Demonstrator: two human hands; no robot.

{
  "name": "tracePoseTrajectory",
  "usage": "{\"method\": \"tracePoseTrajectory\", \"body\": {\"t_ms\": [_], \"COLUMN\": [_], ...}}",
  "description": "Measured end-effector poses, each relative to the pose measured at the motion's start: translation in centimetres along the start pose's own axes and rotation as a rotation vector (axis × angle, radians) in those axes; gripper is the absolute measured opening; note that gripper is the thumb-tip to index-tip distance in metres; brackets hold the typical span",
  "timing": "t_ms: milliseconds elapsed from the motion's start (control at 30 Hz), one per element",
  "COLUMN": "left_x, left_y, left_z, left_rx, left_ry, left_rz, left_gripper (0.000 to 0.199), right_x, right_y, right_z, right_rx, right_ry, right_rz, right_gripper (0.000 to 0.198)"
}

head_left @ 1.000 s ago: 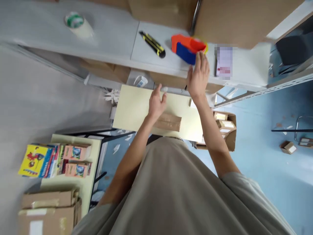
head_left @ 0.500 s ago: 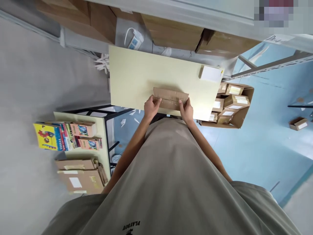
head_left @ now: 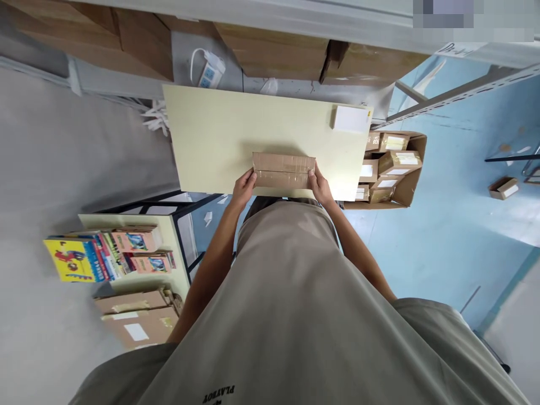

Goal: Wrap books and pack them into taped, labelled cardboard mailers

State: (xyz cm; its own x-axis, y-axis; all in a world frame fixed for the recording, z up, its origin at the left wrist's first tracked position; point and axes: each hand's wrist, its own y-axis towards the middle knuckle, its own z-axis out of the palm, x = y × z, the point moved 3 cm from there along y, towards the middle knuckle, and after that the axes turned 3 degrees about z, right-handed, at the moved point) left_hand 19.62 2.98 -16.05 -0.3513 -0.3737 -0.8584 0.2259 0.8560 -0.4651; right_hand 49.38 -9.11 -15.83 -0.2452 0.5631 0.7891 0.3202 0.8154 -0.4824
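A small brown cardboard box (head_left: 283, 171) is held at the near edge of the pale yellow table (head_left: 211, 129). Its top flaps lie flat and meet along a seam that runs from left to right. My left hand (head_left: 243, 188) grips the box's left end, with the thumb near its front corner. At the opposite end, my right hand (head_left: 319, 184) is closed on the box with its thumb on the top. The underside of the box and most fingertips are hidden.
A white box (head_left: 351, 118) lies at the table's far right corner. Beyond the far edge are a power strip (head_left: 211, 71) and large cartons (head_left: 274, 53). An open carton (head_left: 415, 174) of small boxes stands right. Books (head_left: 80, 259) and flattened cardboard (head_left: 137, 323) occupy a lower left surface.
Both hands have shifted from the top flaps out to the box's ends. The flaps now lie flatter. The whole view has swung slightly, with the table moving left.
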Motion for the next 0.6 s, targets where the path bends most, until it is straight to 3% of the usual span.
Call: {"method": "tracePoseTrajectory", "body": {"t_ms": [167,400,500,600], "left_x": [-0.3,-4.1,-3.7,-1.9], "left_y": [0.6,2.6,3.8,4.7], "left_z": [-0.5,0.0,0.8,1.6], "left_rx": [-0.156,-0.209,-0.255,-0.221], "left_ry": [0.068,0.128,0.112,0.139], "left_rz": [0.023,0.210,0.211,0.101], "left_gripper": [0.059,0.038,0.037,0.045], "right_x": [0.4,2.7,2.6,1.4], "right_y": [-0.5,1.1,2.7,3.7], "right_z": [-1.2,-3.6,-3.5,-2.0], "right_rx": [-0.155,-0.182,-0.201,-0.159], "right_ry": [0.049,0.019,0.036,0.053], "right_rz": [0.082,-0.142,-0.170,-0.085], "right_gripper": [0.094,0.054,0.039,0.038]}}
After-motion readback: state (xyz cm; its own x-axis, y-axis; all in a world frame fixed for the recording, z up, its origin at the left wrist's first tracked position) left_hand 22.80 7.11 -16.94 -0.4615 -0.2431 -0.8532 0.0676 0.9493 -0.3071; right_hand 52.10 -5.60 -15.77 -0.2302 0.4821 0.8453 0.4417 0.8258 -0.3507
